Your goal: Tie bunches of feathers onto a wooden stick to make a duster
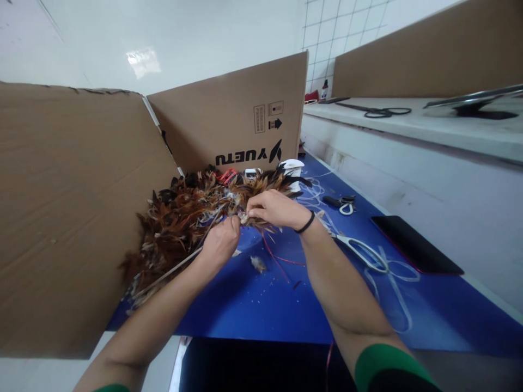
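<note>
Cardboard walls: feather heap in corner, on counter | right hand: pinching feather bunch | left hand: curled alongside, grip unclear

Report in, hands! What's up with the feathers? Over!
Left hand, right hand: close together, both pinching feathers. Feathers heaped beside cardboard. Scissors nearby, seemingly not in the way.

Your left grip and right grip partly obscure the feather bundle; your right forearm, the scissors; the cardboard panel runs off left.
</note>
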Demonstrator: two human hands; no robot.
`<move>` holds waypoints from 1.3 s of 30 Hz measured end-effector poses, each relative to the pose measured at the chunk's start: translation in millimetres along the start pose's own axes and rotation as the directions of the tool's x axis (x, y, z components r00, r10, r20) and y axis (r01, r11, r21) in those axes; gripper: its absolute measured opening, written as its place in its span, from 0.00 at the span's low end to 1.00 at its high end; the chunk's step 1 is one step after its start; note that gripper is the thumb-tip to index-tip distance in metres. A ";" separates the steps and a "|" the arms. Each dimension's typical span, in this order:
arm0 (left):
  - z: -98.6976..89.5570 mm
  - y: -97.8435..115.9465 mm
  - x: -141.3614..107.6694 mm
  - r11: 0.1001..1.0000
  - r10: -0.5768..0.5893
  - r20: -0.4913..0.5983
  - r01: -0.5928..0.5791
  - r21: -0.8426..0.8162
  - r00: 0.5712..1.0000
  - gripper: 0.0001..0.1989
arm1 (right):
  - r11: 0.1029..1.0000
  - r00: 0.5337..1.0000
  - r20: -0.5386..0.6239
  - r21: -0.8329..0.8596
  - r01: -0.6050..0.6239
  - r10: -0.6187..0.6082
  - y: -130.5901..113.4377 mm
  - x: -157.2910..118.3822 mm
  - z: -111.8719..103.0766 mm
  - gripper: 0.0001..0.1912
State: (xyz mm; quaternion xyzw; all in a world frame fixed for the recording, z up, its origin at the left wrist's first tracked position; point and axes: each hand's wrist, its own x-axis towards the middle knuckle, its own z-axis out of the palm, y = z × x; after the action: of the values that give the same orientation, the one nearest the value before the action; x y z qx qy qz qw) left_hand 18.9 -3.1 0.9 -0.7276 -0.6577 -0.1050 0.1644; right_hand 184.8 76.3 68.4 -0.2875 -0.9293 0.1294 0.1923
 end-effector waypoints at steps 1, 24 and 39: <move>0.0 -0.2 -0.1 1.000 0.004 0.000 -0.004 0.014 1.000 0.11 | 1.000 1.000 0.013 0.011 0.006 -0.007 1.3 0.7 0.6 0.07; 3.8 5.2 2.0 0.999 -0.034 0.085 0.036 -0.020 0.996 0.09 | 0.953 0.983 -0.071 -0.242 -0.180 0.168 -20.9 8.3 18.8 0.11; 13.5 -16.4 6.5 0.851 -0.197 -0.136 0.100 -0.515 0.971 0.12 | 0.985 0.699 -0.709 -0.036 -0.169 0.094 -33.6 -23.9 -17.6 0.10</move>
State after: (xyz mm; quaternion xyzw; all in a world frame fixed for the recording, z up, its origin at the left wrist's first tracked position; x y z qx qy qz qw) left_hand 2.5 9.4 -7.5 -0.6791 -0.6436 -0.3525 0.0196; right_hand 194.3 37.8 89.2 -0.3897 -0.7677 -0.0227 0.5082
